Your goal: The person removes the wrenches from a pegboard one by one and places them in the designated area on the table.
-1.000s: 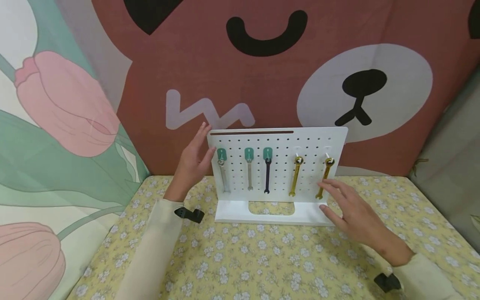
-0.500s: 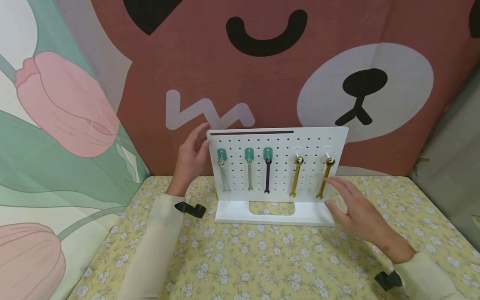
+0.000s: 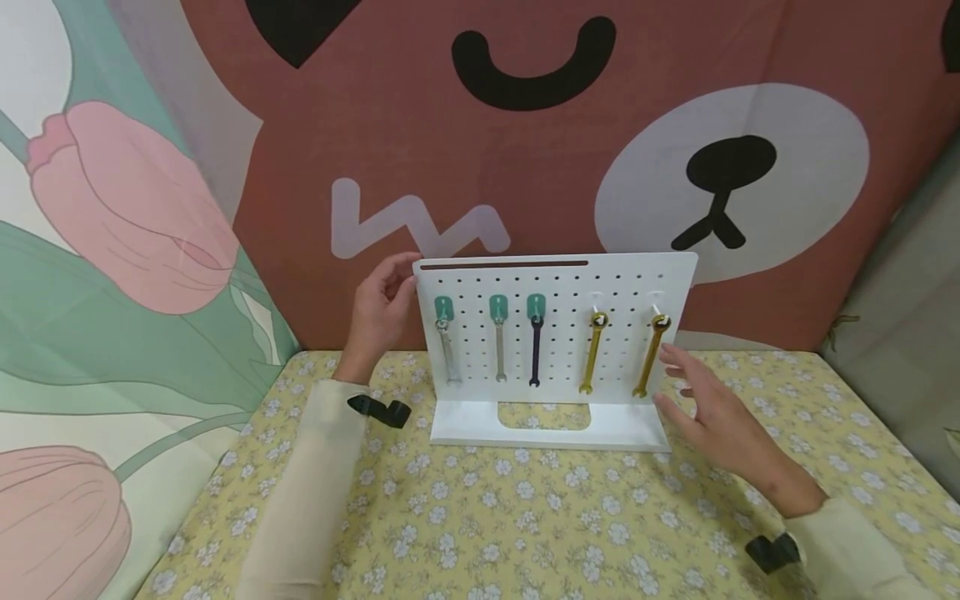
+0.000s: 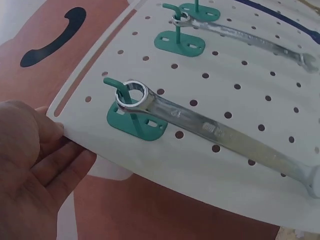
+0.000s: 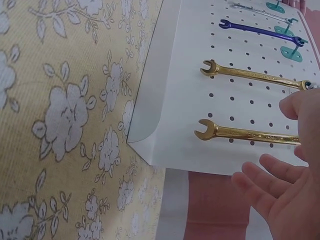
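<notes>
- Reddish-brown cloth backdrop (image 3: 540, 167) with a bear-like print, yellow floral tablecloth (image 3: 525, 517) below, in your head view.
- White perforated pegboard (image 3: 562, 367) stands upright on the tablecloth, between your hands.
- Hanging on it, left to right: two silver metal combination wrenches (image 3: 500, 354), one dark blue-purple wrench (image 3: 536, 354), two gold metal wrenches (image 3: 592, 354). Teal hooks (image 3: 444, 308) carry the first three; pale hooks (image 3: 656, 308) the gold ones.
- Your left hand (image 3: 377, 317) is at the board's upper left corner; your right hand (image 3: 708, 408) is just beside its right edge, near the outermost gold wrench.
- Left wrist view: your left hand pinches the corner narrowly, thumb at the edge, fingers past it. Nearest silver wrench hangs by its ring end on a teal hook, near your thumb.
- Right wrist view: your right hand is spread, thumb well apart from the fingers, nothing held that you can see. Thumb overlaps the board; touching or not, cannot tell. Both gold wrenches' open ends point toward the base (image 5: 150, 100).
</notes>
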`<state>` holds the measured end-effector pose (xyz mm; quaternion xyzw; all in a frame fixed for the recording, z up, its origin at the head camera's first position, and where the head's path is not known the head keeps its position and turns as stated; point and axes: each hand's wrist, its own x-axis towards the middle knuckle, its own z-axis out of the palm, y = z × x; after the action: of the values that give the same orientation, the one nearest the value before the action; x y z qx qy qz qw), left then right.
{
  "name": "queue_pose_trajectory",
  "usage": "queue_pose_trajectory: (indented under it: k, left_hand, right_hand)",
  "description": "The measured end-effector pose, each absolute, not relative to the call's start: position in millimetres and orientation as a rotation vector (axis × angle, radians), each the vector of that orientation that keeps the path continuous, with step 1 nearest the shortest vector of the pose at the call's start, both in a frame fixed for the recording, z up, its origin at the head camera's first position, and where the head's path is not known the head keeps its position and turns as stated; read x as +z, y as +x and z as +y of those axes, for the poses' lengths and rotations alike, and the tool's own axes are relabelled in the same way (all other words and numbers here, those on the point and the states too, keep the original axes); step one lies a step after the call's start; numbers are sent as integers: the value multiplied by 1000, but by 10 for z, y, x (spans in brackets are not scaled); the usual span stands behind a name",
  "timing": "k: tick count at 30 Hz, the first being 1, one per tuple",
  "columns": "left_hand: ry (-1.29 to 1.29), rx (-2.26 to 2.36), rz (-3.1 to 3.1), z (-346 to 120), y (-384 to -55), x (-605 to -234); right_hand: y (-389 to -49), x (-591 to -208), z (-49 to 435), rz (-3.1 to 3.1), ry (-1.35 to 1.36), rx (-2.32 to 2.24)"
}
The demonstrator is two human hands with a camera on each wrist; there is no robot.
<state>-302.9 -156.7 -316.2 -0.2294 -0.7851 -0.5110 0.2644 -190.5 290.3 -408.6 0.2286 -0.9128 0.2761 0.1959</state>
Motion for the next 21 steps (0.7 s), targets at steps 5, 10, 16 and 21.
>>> queue_pose_trajectory:
  k: [5, 10, 16, 21]
  left_hand:
    - [-647, -1389, -2119, -1598, -3068, -3142]
    - [-686, -1400, -2121, -1609, -3079, -3120]
    - [-706, -1444, -2094, -1599, -3107, -3142]
    - [-710, -1476, -2083, -1598, -3114, -3160]
  right_hand:
    - [-1938, -4105, 2895, -2582, 610, 863]
    - [-1993, -4120, 2885, -2593, 607, 930]
    - [-2083, -4150, 2880, -2613, 617, 1001]
    - [-2122, -4174, 2868, -2638, 604, 1013]
